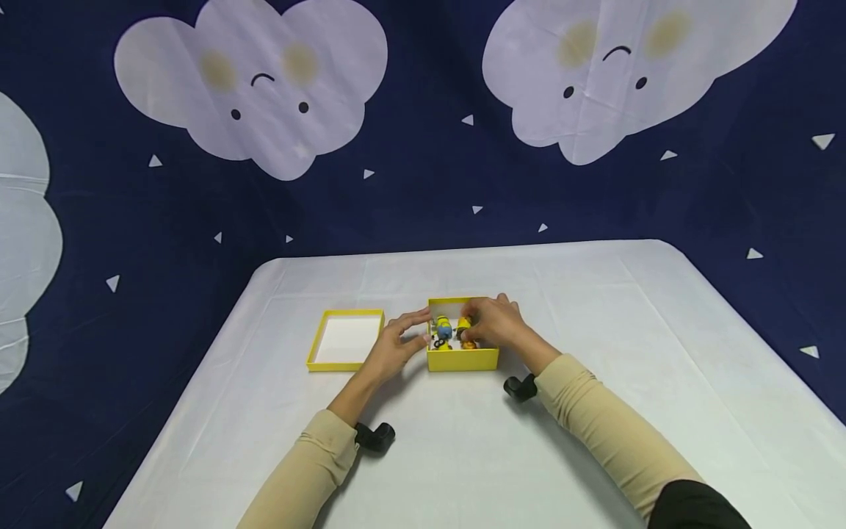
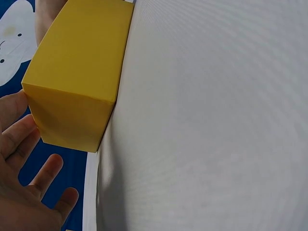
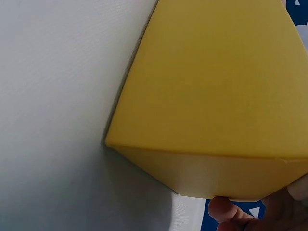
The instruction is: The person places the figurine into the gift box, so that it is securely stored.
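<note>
- Far left of the left grip (image 1: 388, 353), a dark blue backdrop (image 1: 79, 198) is seen, printed with pale clouds and small white triangles; it is also carried along behind both grips, beyond a white-covered bench (image 1: 595, 308).
- Nearer the viewer than the left grip, the forearm is covered by a tan sleeve (image 1: 304, 470).
- Just left of the left grip, a shallow yellow lid (image 1: 346, 339) is laid on the bench, its white inside turned up.
- Below the left grip, at the wrist, a black device (image 1: 377, 438) is worn.
- At the left grip itself, the fingers are spread and relaxed; the left end of a yellow box (image 1: 463, 360) is touched by the fingertips.
- Between the two grips, the yellow box is stood on the bench with its top uncovered. Inside, just right of the left grip, a blue-bodied figure (image 1: 443, 328) is held, with a goggled figure (image 1: 442, 344) in front of it.
- At the right grip (image 1: 497, 322), the fingers are curled down into the box, and a yellow figure (image 1: 464, 323) is pinched between them and the thumb; an orange-yellow figure (image 1: 469, 344) is seen just in front.
- Below and right of the right grip, another black device (image 1: 521, 387) and a second tan sleeve (image 1: 608, 419) are worn.
</note>
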A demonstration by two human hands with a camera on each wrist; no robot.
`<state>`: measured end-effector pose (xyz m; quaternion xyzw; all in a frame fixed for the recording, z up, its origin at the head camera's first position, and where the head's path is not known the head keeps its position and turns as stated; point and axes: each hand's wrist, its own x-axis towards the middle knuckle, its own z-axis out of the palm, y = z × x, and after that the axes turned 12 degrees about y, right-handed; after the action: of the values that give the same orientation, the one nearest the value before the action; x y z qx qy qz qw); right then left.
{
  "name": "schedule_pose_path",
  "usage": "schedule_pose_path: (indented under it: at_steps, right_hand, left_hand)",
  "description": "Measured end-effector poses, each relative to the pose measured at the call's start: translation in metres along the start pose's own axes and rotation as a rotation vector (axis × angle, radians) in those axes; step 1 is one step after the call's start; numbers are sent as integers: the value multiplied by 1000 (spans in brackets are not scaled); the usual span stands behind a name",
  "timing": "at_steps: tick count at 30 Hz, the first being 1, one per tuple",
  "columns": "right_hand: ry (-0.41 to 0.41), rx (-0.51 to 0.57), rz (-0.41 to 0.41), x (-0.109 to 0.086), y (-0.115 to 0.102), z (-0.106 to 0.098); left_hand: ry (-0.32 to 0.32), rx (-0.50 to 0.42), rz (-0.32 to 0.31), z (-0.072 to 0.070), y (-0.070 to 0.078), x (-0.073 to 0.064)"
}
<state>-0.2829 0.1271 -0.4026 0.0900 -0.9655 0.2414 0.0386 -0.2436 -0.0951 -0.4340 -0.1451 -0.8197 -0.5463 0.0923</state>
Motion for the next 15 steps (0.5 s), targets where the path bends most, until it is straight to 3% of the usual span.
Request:
schedule_pose_path:
  at_steps: [15]
  right_hand:
    - [10, 15, -20, 1, 3, 2]
  left_hand:
    - [-2, -1, -4, -1, 4, -1]
